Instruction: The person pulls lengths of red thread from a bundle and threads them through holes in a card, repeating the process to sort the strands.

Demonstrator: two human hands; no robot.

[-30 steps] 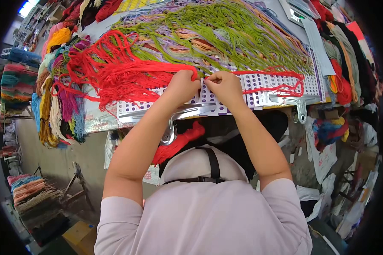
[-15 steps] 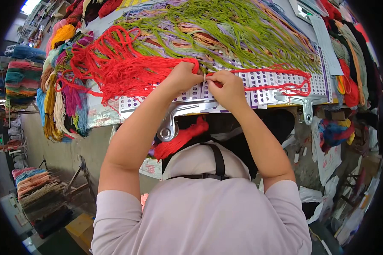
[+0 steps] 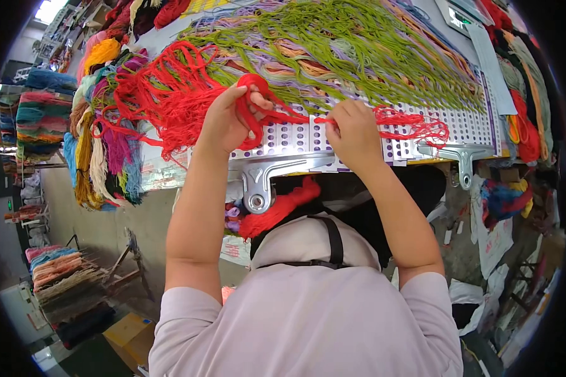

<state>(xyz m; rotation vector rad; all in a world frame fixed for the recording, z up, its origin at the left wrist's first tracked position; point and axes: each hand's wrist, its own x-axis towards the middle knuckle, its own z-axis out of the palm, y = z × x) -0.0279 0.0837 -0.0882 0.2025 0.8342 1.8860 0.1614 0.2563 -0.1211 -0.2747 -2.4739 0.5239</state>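
Observation:
Red yarn lies in a loose heap at the table's left front, and part of it loops round my left hand. The fingers of that hand are curled in the loops, palm turned partly up. My right hand pinches the strand that runs across from the left hand. Beyond it a loose red bundle trails to the right. Under both hands are white cards with rows of purple-rimmed holes. Green and lilac yarn strands are spread over the cards behind the hands.
Two metal clips grip the table's front edge. Multicoloured skeins hang over the left corner, and more skeins hang at the right. A scale stands at the back right. Yarn racks stand at the lower left.
My left hand has moved left and turned over, with red yarn now looped round it. My right hand has shifted slightly right, drawing apart from the left; the red bundle's right end has drawn in.

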